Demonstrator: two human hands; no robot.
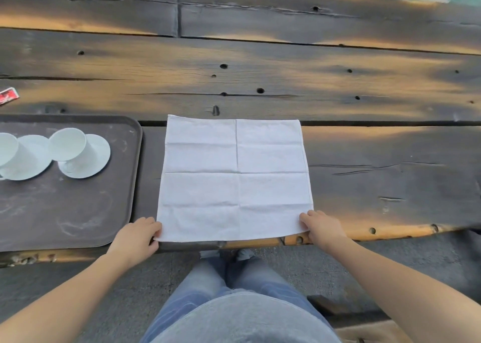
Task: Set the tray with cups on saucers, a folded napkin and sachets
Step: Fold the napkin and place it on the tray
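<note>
The dark tray (78,212) at the left of the wooden tabletop (286,82) carries two white cups. The left cup (7,147) and right cup (69,144) each stand on a white saucer (100,150). Just beside the tray, the white napkin (234,181) lies unfolded and flat, creased into a grid. The left hand (138,237) pinches its near left corner and the right hand (322,226) its near right corner. A red sachet (7,96) lies beyond the tray.
</note>
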